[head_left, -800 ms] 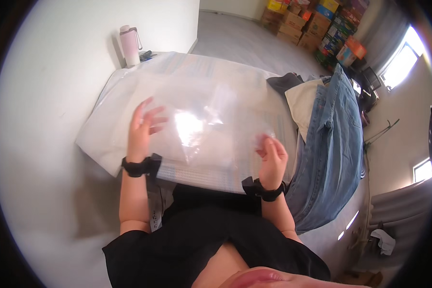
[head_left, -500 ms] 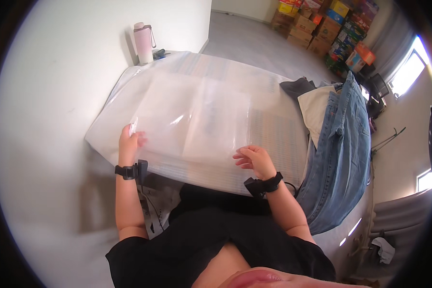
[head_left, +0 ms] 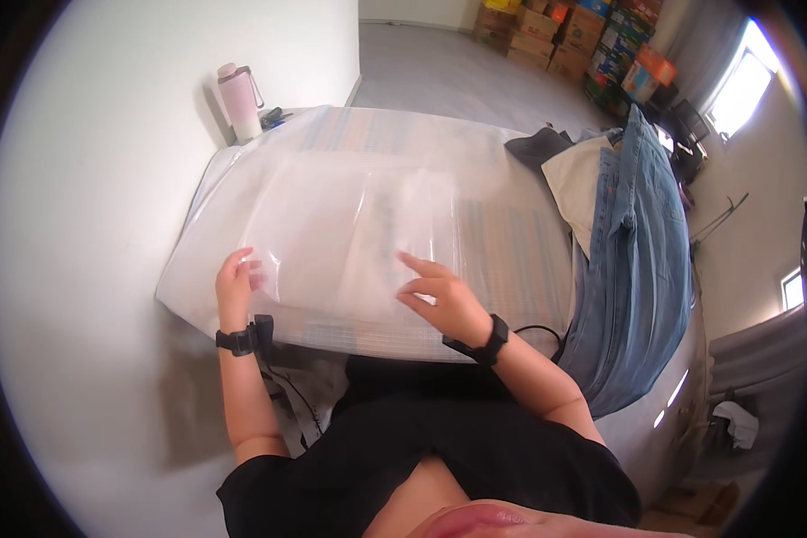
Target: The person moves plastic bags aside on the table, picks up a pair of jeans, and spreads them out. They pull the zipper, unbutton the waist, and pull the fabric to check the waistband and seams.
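Note:
A clear plastic bag or sheet (head_left: 318,215) lies flat on a table with a translucent plastic cover (head_left: 502,242) over a striped cloth. My left hand (head_left: 238,280) is at the bag's left edge, fingers loosely curled and apart, with no grip visible. Above the bag's lower right part is my right hand (head_left: 441,294), its index finger and thumb spread apart and nothing between them. Whether its fingertips touch the plastic, I cannot tell. Each wrist wears a black strap with a small black box.
Blue jeans (head_left: 632,260) and a dark cap (head_left: 538,146) lie along the table's right side with a cream cloth. A pink bottle (head_left: 239,103) stands at the far left corner by the white wall. Stacked cardboard boxes (head_left: 533,40) fill the far corner.
My right hand has moved left over the bag, its finger and thumb spreading. The left hand has dropped slightly nearer, and the plastic it pinched has come down. The view has shifted a little.

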### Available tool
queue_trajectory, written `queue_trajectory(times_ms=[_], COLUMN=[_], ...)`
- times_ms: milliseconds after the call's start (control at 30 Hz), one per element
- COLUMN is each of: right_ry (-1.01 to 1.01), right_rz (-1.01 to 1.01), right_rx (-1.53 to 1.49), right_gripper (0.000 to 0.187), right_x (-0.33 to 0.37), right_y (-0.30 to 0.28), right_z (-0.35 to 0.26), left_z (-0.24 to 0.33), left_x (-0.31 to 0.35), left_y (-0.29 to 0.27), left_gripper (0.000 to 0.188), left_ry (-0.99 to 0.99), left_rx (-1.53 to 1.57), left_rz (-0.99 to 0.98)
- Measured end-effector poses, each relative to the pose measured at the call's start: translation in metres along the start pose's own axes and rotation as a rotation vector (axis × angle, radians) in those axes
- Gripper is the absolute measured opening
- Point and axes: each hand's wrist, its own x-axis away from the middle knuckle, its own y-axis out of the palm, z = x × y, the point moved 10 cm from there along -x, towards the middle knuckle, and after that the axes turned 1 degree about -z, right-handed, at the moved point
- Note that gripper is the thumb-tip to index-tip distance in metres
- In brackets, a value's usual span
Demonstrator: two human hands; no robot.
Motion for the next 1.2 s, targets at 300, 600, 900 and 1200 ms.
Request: queue_trajectory(times_ms=[300,600,900,1200], right_ry=[0.525,0.576,0.398,0.830], right_rz=[-0.262,0.165,0.267,0.029], right_rx=[-0.511,-0.337,-0.103,-0.378], right_gripper=[0.016,0.010,0.010,0.021], right_x=[0.000,0.020,0.032,0.061], right_y=[0.062,0.026,-0.022,-0.024], right_z=[0.086,0.105,0.041,0.112], left_z=[-0.038,-0.029,-0.035,0.005], left_x=[-0.008,0.000,-0.008,-0.002], left_y=[0.003,0.006,0.004,-0.005], left_gripper=[0.022,0.022,0.022,0.024], left_ry=[0.023,-0.028,0.010,0.037], left_rx=[0.072,0.051,0.030,-0.125], left_rz=[0.013,0.012,-0.043,-0.047])
